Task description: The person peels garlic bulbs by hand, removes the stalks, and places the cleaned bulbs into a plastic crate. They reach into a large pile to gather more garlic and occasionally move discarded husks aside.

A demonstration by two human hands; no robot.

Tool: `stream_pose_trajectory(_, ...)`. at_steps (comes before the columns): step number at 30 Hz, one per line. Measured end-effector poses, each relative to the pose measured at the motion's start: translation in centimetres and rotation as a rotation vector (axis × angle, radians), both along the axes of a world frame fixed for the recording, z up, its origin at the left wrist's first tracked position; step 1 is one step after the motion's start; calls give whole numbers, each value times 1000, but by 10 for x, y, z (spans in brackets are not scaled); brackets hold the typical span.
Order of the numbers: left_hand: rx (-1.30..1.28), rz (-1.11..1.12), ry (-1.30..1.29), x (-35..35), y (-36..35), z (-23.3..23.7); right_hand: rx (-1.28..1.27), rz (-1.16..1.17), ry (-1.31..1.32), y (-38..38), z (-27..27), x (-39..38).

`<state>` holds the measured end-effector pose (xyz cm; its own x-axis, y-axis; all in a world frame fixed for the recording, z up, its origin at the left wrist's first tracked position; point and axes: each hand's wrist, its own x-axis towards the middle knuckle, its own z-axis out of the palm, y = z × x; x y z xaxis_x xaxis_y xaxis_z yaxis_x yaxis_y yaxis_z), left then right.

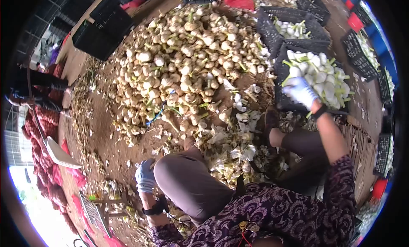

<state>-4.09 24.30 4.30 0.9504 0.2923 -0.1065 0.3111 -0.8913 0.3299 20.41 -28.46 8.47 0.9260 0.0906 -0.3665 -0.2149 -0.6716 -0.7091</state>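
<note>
My right hand point(300, 91), in a white and blue glove, is at the left side of a black crate point(283, 61) heaped with trimmed white garlic bulbs point(326, 78). Its fingers are curled against a garlic bulb with a green stem, mostly hidden by the glove. Beside my bent knee, low over the dirt floor, is my gloved left hand point(145, 177). Those fingers are closed; what they hold, if anything, is hidden. A large pile of untrimmed garlic point(183, 63) spreads in front of me, and loose peelings point(232, 155) lie between my feet.
Behind the near crate stands another black crate point(272, 27) with white garlic. More filled crates point(362, 55) line the right side. A black crate point(102, 29) sits at upper left. Red mesh sacks point(40, 144) and a person holding a long-handled shovel point(61, 155) are on the left.
</note>
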Motion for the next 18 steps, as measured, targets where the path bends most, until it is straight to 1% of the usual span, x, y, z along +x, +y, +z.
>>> stream_pose_trajectory(1, -4, -16, 39, 1, 3, 0, -37, 118, -87, 27, -33, 4)
stream_pose_trajectory(2, -9, -33, 78, 3, 3, 5, -167, 333, -182, 53, -53, 7)
stream_pose_trajectory(3, -10, -23, 89, 1, 3, 9, -159, 381, -185, 77, -91, 8)
stream_pose_trajectory(4, -50, 51, 78, -1, 2, 15, -278, 399, -132, 110, -109, 5)
stream_pose_trajectory(5, -85, 129, 54, 1, 1, 23, -140, 380, -92, 126, -157, 3)
stream_pose_trajectory(6, -17, 156, 80, 5, -4, 39, -225, 457, -169, 148, -182, 0)
stream_pose_trajectory(7, 15, 151, 61, 8, -8, 56, -134, 325, -133, 167, -209, -13)
stream_pose_trajectory(8, 47, 142, 32, 11, -13, 74, -245, 418, 3, 185, -208, -14)
stream_pose_trajectory(9, 68, 160, 40, 16, -20, 92, -349, 438, -38, 196, -225, -22)
stream_pose_trajectory(10, 81, 173, 46, 19, -27, 108, -364, 403, -112, 204, -240, -33)
stream_pose_trajectory(12, 85, -11, -105, 16, -35, 129, -393, 362, -89, 210, -254, -38)
stream_pose_trajectory(14, 172, -179, -243, 18, -64, 156, -346, 370, -50, 205, -266, -29)
stream_pose_trajectory(15, 125, -240, -291, 24, -81, 170, -323, 327, 30, 205, -278, -22)
stream_pose_trajectory(16, 92, -262, -287, 25, -96, 175, -287, 333, 45, 202, -257, -18)
stream_pose_trajectory(17, -4, -301, -322, 27, -108, 173, -16, 217, 175, 197, -247, -19)
stream_pose_trajectory(18, -46, -334, -306, 29, -120, 171, 258, 117, 301, 194, -238, -20)
